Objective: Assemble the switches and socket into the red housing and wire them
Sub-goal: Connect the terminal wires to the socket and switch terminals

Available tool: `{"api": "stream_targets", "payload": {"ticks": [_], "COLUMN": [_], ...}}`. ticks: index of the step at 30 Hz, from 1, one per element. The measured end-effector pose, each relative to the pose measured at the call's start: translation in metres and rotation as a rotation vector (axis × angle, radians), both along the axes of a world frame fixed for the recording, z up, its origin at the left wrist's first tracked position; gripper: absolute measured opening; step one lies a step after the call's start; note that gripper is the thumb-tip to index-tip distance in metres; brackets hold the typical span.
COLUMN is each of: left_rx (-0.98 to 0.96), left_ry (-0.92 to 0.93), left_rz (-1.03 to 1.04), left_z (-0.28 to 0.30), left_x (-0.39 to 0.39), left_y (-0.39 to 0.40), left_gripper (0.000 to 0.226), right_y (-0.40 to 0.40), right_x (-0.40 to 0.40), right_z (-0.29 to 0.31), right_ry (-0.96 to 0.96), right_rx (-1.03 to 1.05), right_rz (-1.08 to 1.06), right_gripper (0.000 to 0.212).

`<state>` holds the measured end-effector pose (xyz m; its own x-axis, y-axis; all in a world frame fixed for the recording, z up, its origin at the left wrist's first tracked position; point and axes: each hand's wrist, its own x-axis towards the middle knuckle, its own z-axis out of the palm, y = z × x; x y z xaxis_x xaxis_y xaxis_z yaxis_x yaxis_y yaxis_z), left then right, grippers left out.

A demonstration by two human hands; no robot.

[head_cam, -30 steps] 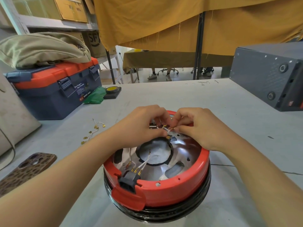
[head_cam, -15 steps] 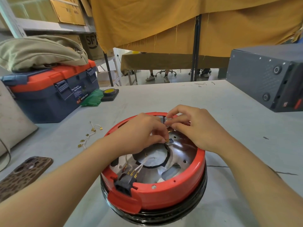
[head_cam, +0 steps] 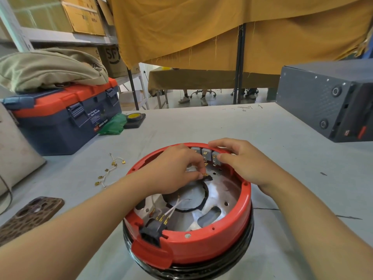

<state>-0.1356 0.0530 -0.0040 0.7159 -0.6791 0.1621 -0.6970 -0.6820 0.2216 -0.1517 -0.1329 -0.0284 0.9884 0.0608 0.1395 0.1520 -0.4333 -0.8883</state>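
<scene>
Housing (head_cam: 201, 247), one, sat on the table (head_cam: 201, 126) holding three switches (head_cam: 206, 154) at its far rim and one socket (head_cam: 152, 231) at its near rim, while the left hand (head_cam: 173, 172) pinched one brass terminal (head_cam: 205, 174) and the right hand (head_cam: 246, 162), fingers curled, gripped the rim beside the switches.

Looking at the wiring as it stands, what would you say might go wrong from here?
The left hand pinches a small brass terminal below three close-set switches; it could go onto the wrong tab. The right hand grips the red housing rim; it may shift if released.
</scene>
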Motion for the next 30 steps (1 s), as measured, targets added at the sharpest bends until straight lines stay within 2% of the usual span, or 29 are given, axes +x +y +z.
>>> {"api": "stream_targets", "payload": {"ticks": [9,13,19,23,30], "left_rx": [0.019,0.008,0.05,0.095,0.039], "left_ry": [0.025,0.035,-0.03,-0.081,-0.037], "left_rz": [-0.058,-0.091,-0.046,-0.014,0.02], "left_z": [0.001,0.001,0.002,0.002,-0.001], "left_x": [-0.003,-0.007,-0.01,-0.009,-0.008], "left_y": [-0.004,-0.005,-0.012,-0.02,-0.024], "left_gripper": [0.002,0.003,0.008,0.013,0.012], "right_y": [-0.007,-0.007,-0.004,0.004,0.012], "right_x": [0.001,-0.001,-0.004,-0.002,0.001], "right_z": [0.002,0.004,0.003,-0.001,-0.005], "right_ry": [-0.058,0.041,0.161,0.141,0.134], "right_rx": [-0.074,-0.095,0.151,0.233,0.32], "right_rz": [-0.093,-0.026,0.077,0.021,-0.066], "right_gripper": [0.021,0.023,0.025,0.02,0.017]}}
